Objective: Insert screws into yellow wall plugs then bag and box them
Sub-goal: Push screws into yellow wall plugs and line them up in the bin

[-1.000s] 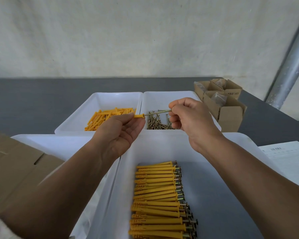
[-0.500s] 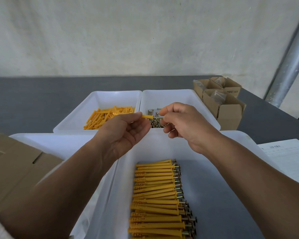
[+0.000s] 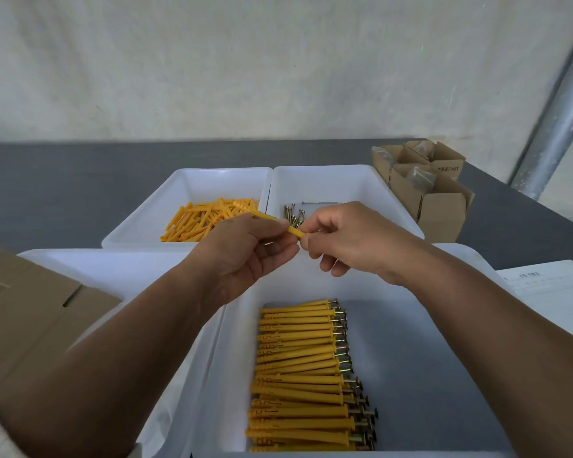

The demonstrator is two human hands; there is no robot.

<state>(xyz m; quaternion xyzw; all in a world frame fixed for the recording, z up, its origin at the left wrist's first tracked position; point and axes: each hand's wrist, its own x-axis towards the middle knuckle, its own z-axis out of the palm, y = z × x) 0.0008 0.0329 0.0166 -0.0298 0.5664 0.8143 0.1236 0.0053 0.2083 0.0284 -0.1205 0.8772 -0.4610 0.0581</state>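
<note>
Grey table (image 3: 63,193): over the near tub (image 3: 222,375) of screw-filled plugs (image 3: 298,375), I see left hand (image 3: 242,256) and right hand (image 3: 354,239) pinching one plug (image 3: 293,231).

Orange-yellow: held plug (image 3: 293,230), loose plugs (image 3: 209,219) in far left tray (image 3: 146,213), rowed plugs (image 3: 298,375) in near right tray (image 3: 427,375); trays all white, near right tray's floor grey; screws (image 3: 293,214) brassy gold; surface (image 3: 47,193) dark grey; small boxes (image 3: 440,209) far right & flat cardboard (image 3: 24,319) near left plain brown; paper (image 3: 556,292) white w/ faint print; wall (image 3: 245,61) off-white, mottled.
</note>
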